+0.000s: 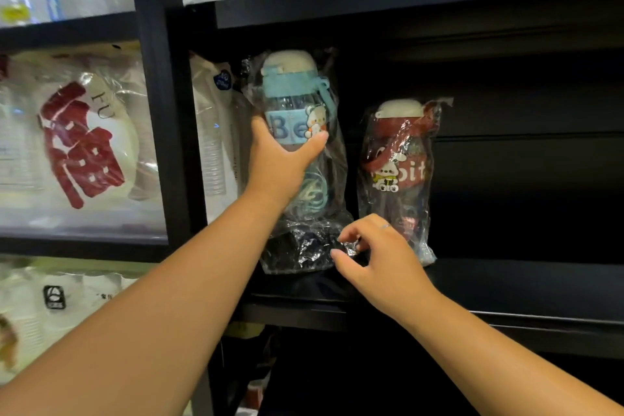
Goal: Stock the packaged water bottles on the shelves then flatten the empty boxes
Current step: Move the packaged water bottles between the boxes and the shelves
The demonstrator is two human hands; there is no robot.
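Blue packaged bottle [290,105], upright on black shelf [506,284].
Your left hand [280,159] wraps its middle; your right hand [378,257] pinches its wrapper below.

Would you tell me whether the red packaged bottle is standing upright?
Upright: the red bottle stands on the shelf, white cap on top.

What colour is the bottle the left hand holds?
The water bottle is light blue, cream-capped; head view.
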